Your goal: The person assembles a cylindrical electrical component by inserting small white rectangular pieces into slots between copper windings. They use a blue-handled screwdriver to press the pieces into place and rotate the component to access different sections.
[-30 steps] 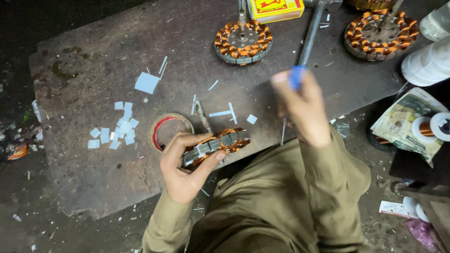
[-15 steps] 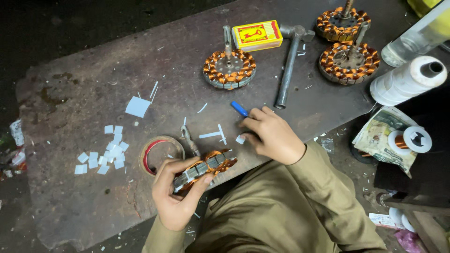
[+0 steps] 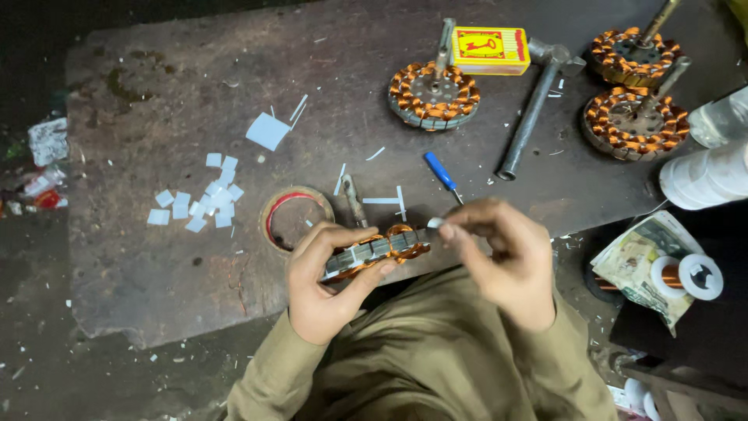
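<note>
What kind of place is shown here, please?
Probably a small motor repair or winding workshop. Copper-wound stators lie on a worn, dark workbench, beside a hammer and a blue-handled screwdriver. The left hand holds another copper-wound core.

Stator: glossy copper windings on dull grey metal laminations. Surface: rough, matt, stained dark board. Screwdriver: smooth blue plastic handle; hammer: dull metal; scattered slips: matt white paper.
</note>
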